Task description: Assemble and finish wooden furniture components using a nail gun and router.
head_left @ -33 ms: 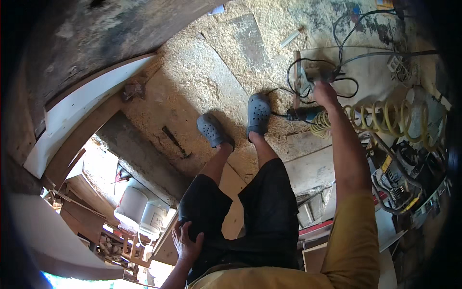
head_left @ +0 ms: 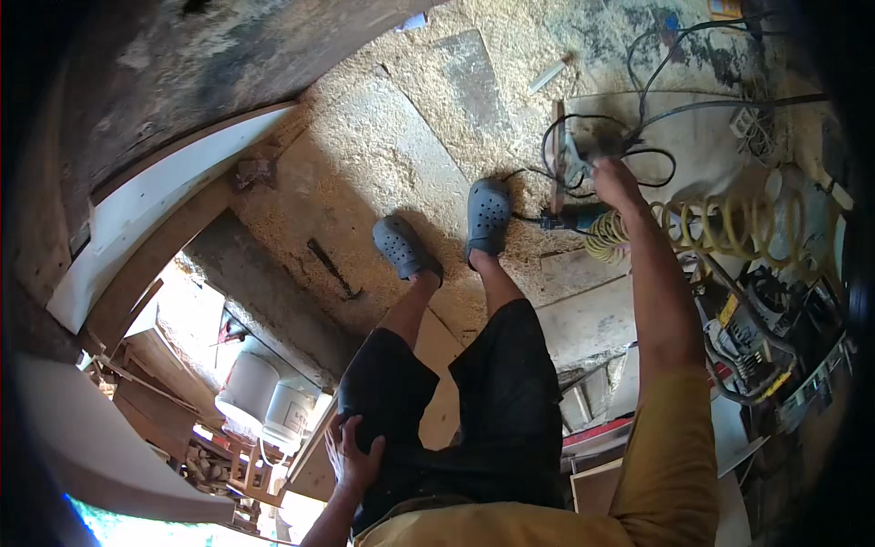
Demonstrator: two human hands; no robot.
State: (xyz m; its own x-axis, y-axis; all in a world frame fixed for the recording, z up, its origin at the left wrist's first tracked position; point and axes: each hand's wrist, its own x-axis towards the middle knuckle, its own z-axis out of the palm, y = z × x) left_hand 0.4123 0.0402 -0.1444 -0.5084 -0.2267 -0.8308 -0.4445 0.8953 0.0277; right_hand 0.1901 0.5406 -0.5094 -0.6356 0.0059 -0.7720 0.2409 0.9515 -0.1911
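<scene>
your right hand (head_left: pixel 615 182) reaches down among the black cables (head_left: pixel 638 118) beside the power tool (head_left: pixel 574 219) on the sawdust floor (head_left: pixel 392 146); its grip can't be told. your left hand (head_left: pixel 354 451) lies flat on your shorts (head_left: pixel 492 410).

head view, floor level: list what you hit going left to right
white board → white buckets → left hand on the thigh → left clog → right clog → right hand at the black cables → yellow coiled hose
</scene>
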